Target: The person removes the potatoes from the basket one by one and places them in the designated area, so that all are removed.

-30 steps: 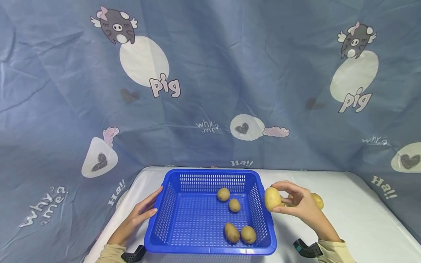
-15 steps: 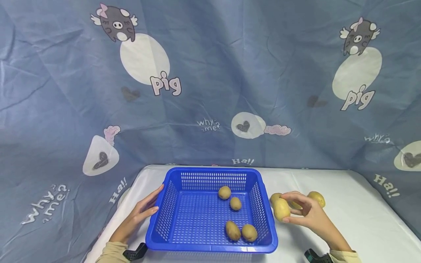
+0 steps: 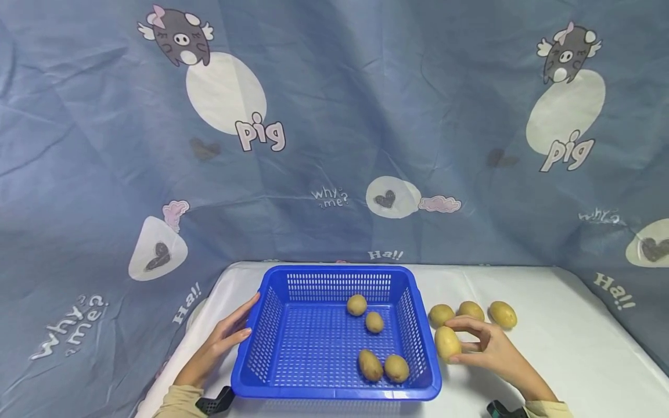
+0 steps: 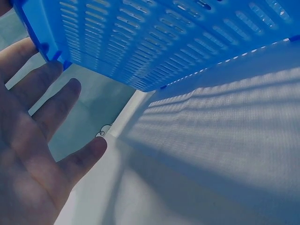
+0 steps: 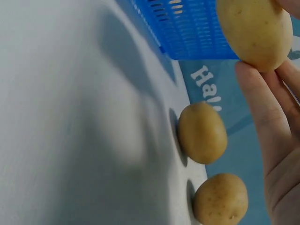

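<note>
A pale yellow potato [image 3: 448, 344] is pinched between the thumb and fingertips of my right hand [image 3: 486, 343], just outside the right wall of a blue plastic basket [image 3: 334, 393]. In the right wrist view the held potato [image 5: 255, 33] is up off the table, near the basket's perforated side. My left hand [image 3: 222, 339] touches the basket's left rim with extended fingers; in the left wrist view its fingers [image 4: 58, 105] are spread, with the thumb apart from the basket. Several potatoes lie inside the basket, including an elongated one [image 3: 370, 366] at the front right.
Three more potatoes sit in a row on the white-covered table [image 3: 564, 348] behind my right hand: a left one [image 3: 441, 315], a middle one [image 3: 471, 310] and a right one [image 3: 503, 314]. A blue printed curtain [image 3: 334, 145] hangs at the back and sides.
My right hand has moved right and nearer me with the potato, away from the basket's right rim. The loose potatoes behind it have come into fuller view. My left hand stays at the basket.
</note>
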Action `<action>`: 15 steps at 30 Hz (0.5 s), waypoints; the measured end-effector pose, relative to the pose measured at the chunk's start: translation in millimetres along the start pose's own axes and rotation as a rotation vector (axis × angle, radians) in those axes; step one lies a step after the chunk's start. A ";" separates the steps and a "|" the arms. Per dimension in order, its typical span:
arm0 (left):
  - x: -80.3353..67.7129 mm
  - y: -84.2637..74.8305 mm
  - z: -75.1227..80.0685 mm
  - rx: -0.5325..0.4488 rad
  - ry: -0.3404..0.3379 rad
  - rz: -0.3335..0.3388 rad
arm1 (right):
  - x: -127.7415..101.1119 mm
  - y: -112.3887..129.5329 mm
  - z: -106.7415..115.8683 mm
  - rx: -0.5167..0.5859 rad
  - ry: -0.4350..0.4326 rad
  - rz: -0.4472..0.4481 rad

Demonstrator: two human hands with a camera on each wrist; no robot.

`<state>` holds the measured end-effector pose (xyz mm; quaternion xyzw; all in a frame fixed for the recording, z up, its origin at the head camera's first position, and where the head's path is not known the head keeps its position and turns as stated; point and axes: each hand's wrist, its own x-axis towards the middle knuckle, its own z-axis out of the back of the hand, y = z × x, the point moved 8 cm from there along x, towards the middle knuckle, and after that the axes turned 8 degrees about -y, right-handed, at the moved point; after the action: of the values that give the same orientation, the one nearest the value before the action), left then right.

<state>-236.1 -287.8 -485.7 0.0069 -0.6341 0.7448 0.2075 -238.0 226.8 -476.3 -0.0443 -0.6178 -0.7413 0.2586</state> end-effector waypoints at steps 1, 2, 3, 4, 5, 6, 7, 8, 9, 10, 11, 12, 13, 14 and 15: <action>0.0 -0.2 -0.2 0.005 0.001 -0.004 | -0.2 -1.8 0.0 -0.010 -0.001 -0.007; 0.0 -0.7 -0.4 0.008 0.002 -0.010 | -0.4 -3.5 0.0 -0.024 0.002 -0.011; 0.0 -1.1 -0.5 0.011 0.002 -0.012 | -0.8 -5.0 0.0 -0.036 0.005 -0.015; -0.3 -1.6 -0.5 0.011 0.004 -0.016 | -1.2 -6.2 -0.1 -0.047 0.008 -0.018; -0.5 -2.2 -0.5 0.009 0.004 -0.016 | -1.7 -7.7 0.0 -0.055 0.012 -0.022; -0.8 -2.7 -0.4 0.009 0.003 -0.014 | -2.2 -9.1 0.0 -0.063 0.017 -0.025; -1.0 -3.0 -0.1 0.004 0.002 -0.008 | -2.8 -10.0 0.0 -0.073 0.023 -0.025; -1.3 -3.5 0.0 0.000 0.001 -0.002 | -3.4 -11.0 0.0 -0.081 0.029 -0.024; -1.4 -3.9 0.1 -0.004 0.001 0.004 | -4.0 -12.0 0.1 -0.087 0.034 -0.027; -1.5 -4.3 0.0 -0.006 0.001 0.007 | -4.7 -13.2 0.3 -0.096 0.039 -0.029; -1.3 -4.6 0.0 -0.006 -0.001 0.011 | -5.4 -14.8 0.6 -0.101 0.045 -0.033; -1.1 -5.0 -0.1 -0.005 -0.001 0.011 | -6.2 -16.2 0.9 -0.107 0.051 -0.036; -1.0 -5.3 -0.2 -0.005 -0.001 0.010 | -6.9 -17.9 1.2 -0.111 0.058 -0.043; -0.8 -5.5 -0.2 -0.003 -0.001 0.010 | -7.6 -19.7 1.6 -0.114 0.064 -0.050; -0.7 -5.5 -0.2 -0.001 -0.001 0.007 | -8.3 -21.6 2.1 -0.115 0.069 -0.057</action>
<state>-233.7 -287.1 -480.8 0.0049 -0.6347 0.7451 0.2047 -240.8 233.7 -498.3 -0.0157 -0.5658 -0.7837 0.2556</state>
